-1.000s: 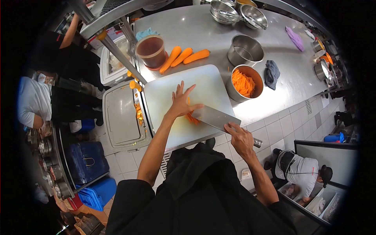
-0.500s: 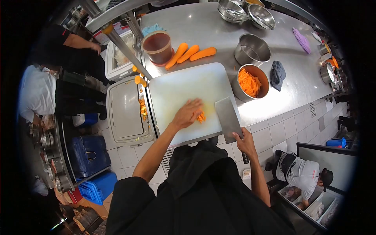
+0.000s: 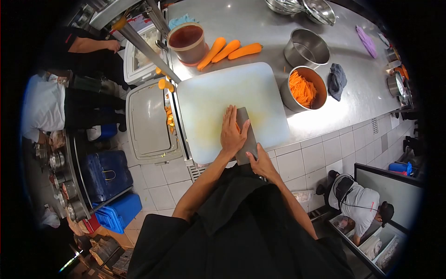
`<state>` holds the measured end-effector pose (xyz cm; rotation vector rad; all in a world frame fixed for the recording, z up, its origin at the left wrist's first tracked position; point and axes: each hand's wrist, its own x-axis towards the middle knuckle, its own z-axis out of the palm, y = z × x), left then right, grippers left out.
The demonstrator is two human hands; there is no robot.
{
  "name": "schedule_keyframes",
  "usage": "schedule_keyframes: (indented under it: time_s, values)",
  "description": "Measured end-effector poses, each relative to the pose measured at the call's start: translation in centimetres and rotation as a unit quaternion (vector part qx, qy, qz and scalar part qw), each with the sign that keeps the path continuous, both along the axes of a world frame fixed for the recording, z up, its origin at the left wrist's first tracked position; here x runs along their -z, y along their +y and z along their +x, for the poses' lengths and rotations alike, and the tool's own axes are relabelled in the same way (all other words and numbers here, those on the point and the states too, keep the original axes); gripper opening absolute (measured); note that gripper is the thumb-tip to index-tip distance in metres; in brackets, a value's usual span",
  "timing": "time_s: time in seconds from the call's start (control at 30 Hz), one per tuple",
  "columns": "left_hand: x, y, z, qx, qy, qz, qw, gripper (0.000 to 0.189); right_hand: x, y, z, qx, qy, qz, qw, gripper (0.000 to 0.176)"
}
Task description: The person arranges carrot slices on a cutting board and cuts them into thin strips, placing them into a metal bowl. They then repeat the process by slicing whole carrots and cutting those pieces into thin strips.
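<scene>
My right hand (image 3: 261, 162) grips a cleaver (image 3: 247, 137), its broad blade over the white cutting board (image 3: 204, 93). Flat beside the blade lies my left hand (image 3: 232, 134), fingers stretched out and close together. A little orange carrot (image 3: 238, 126) shows between that hand and the blade; the rest is hidden. To the right of the board, a steel pot (image 3: 289, 99) contains shredded carrot (image 3: 303, 88). Beyond the board's far edge rest three whole peeled carrots (image 3: 226, 50).
Near the carrots stands a tub of dark red liquid (image 3: 186, 39). Behind the shred pot is a second steel pot (image 3: 293, 52), with a dark cloth (image 3: 337, 81) alongside. A lidded bin (image 3: 151, 123) adjoins the board's left. People work at left and lower right.
My right hand has brought the cleaver leftward from the board's right edge to beside my left hand. The left hand now lies flatter, covering most of the carrot pieces.
</scene>
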<state>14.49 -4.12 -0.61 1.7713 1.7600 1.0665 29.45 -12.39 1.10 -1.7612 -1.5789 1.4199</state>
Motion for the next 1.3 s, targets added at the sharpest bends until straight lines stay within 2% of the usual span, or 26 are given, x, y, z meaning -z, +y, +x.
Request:
schedule_keyframes:
  time_s: [0.03, 0.1, 0.17, 0.23, 0.3, 0.37, 0.43, 0.5, 0.53, 0.6, 0.63, 0.7, 0.77, 0.8, 0.83, 0.9, 0.97, 1.03, 1.07, 1.13, 1.27, 1.3]
  values:
    - [0.0, -0.1, 0.0, -0.003, -0.010, 0.007, 1.000, 0.065, -0.2, 0.1, -0.4, -0.001, 0.002, -0.002, 1.000, 0.041]
    - [0.1, 0.0, -0.2, -0.001, -0.015, 0.011, 1.000, 0.063, -0.9, 0.5, -0.7, 0.035, 0.063, -0.081, 0.994, 0.037]
    - [0.1, 1.0, 1.4, 0.015, -0.031, 0.022, 0.999, 0.062, -2.2, 0.7, 0.1, 0.059, 0.088, -0.093, 0.990, 0.036]
    - [-2.5, 2.7, 3.9, 0.063, -0.022, 0.045, 0.997, 0.054, -5.4, 1.2, 2.0, 0.088, 0.110, -0.100, 0.985, 0.036]
    - [-5.5, 5.7, 7.7, 0.121, -0.041, 0.065, 0.990, 0.051, -9.7, 2.1, 3.7, 0.185, 0.116, -0.032, 0.975, 0.036]
    - [-8.5, 9.0, 12.0, 0.205, -0.088, 0.084, 0.971, 0.048, -10.7, 3.0, 6.4, 0.272, 0.114, 0.017, 0.955, 0.035]
    - [-9.1, 12.5, 16.6, 0.256, -0.127, 0.118, 0.951, 0.048, -12.8, 4.3, 9.0, 0.293, 0.135, 0.099, 0.941, 0.024]
    - [-6.4, 15.9, 20.3, 0.256, -0.035, 0.155, 0.954, 0.044, -14.1, 5.0, 11.0, 0.319, 0.129, 0.106, 0.933, 0.021]
    - [-6.2, 17.3, 20.6, 0.254, -0.032, 0.168, 0.952, 0.044, -14.4, 4.6, 12.8, 0.321, 0.060, 0.084, 0.941, 0.021]
    - [-5.6, 19.9, 20.6, 0.217, 0.100, 0.157, 0.958, 0.039, -14.0, 3.0, 13.6, 0.332, 0.065, 0.107, 0.935, 0.021]
    - [-6.0, 21.0, 20.0, 0.216, 0.102, 0.162, 0.958, 0.039, -14.0, 2.4, 13.5, 0.348, 0.071, 0.119, 0.927, 0.022]
    - [-6.3, 22.9, 17.5, 0.194, 0.016, 0.223, 0.955, 0.033, -14.7, 1.6, 13.0, 0.325, 0.052, 0.094, 0.940, 0.024]
    - [-5.1, 25.6, 14.5, 0.113, 0.010, 0.185, 0.976, 0.034, -12.8, 0.4, 12.2, 0.300, 0.032, 0.066, 0.951, 0.027]
    - [-4.4, 26.8, 12.5, 0.074, 0.026, 0.157, 0.984, 0.035, -9.5, 0.2, 11.8, 0.235, -0.019, 0.201, 0.951, 0.027]
    - [-3.7, 27.9, 10.3, 0.034, 0.041, 0.129, 0.990, 0.036, -7.7, 0.5, 11.3, 0.166, -0.070, 0.332, 0.926, 0.027]
    - [-1.7, 29.4, 5.6, -0.012, 0.145, 0.091, 0.985, 0.038, -9.9, 1.0, 8.6, 0.174, -0.040, 0.100, 0.979, 0.025]
    - [-2.4, 28.5, 2.0, -0.089, 0.209, -0.041, 0.973, 0.043, -8.6, 2.3, 6.7, 0.140, -0.054, 0.087, 0.985, 0.023]
    - [-2.1, 28.0, -1.5, -0.138, 0.212, -0.156, 0.955, 0.048, -4.8, 3.2, 5.7, 0.072, -0.099, 0.176, 0.977, 0.023]
    - [-1.1, 27.4, -3.3, -0.140, 0.212, -0.155, 0.954, 0.048, -5.1, 3.5, 5.3, 0.052, -0.126, 0.158, 0.978, 0.022]
    - [0.6, 27.0, -6.1, -0.059, 0.308, -0.088, 0.945, 0.049, -5.1, 3.9, 5.2, 0.044, -0.123, 0.171, 0.977, 0.022]
    - [2.1, 26.7, -6.7, -0.036, 0.308, -0.080, 0.947, 0.047, -5.3, 4.1, 4.8, 0.041, -0.113, 0.163, 0.979, 0.022]
    - [1.6, 26.1, -5.6, -0.067, 0.257, -0.039, 0.963, 0.045, -5.6, 3.9, 5.0, 0.040, -0.117, 0.156, 0.980, 0.022]
